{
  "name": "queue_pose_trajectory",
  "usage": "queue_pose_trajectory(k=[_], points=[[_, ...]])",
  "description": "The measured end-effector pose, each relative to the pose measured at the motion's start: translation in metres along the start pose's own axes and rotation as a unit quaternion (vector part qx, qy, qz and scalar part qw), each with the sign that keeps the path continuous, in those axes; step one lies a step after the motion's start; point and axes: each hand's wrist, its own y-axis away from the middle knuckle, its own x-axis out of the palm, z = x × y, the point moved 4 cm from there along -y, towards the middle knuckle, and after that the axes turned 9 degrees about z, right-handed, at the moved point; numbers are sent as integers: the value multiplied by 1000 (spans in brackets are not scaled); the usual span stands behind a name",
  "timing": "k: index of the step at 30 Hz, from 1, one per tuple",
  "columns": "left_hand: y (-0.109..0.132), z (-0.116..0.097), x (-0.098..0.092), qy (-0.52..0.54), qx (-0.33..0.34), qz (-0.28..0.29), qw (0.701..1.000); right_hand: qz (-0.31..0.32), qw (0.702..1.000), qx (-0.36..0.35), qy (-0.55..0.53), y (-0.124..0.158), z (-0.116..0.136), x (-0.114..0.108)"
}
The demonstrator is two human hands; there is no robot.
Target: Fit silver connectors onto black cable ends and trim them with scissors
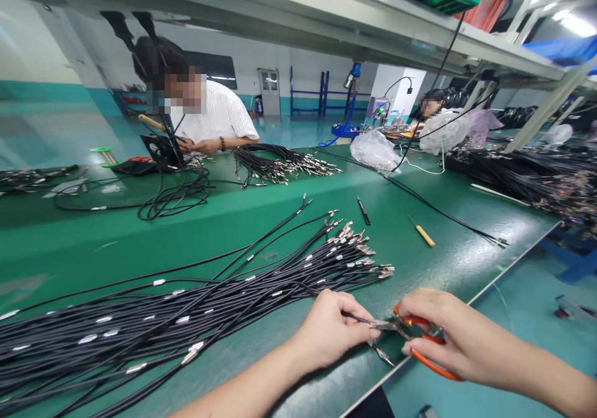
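My left hand [332,329] pinches a thin black cable near its end, between thumb and fingers. Loose wire ends with metal tips [384,354] hang just below those fingertips. In my right hand [445,321] is a pair of scissors [400,327] with orange handles, the fingers and thumb on its loops. Its blades point left and meet the cable end at my left fingertips; whether they are fully closed is hard to see. Beside my left hand lies a large bundle of black cables [224,300], with white labels and metal-tipped ends toward the right.
A yellow-handled pointed tool [425,235] and a black pen-like tool [363,211] lie beyond my hands. Another cable bundle [284,163] is near a co-worker [219,110] across the green table [466,262]. A shelf [326,20] crosses overhead. The table edge runs beneath my right hand.
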Motion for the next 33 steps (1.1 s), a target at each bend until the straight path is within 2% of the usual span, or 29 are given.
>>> queue_pose_trajectory(k=[18,23,27,33], points=[[0,2,0,24,7,-17,1000,-21,999,-17,26,0,1,-3],[-2,2,-2,21,11,-12,1000,-7,1000,-23,19,0,1,1],[-1,1,-3,17,16,1,1000,1,1000,5,3,-1,-5,3],[1,-2,-4,13,19,-3,1000,-20,998,60,-24,2,-15,-4]])
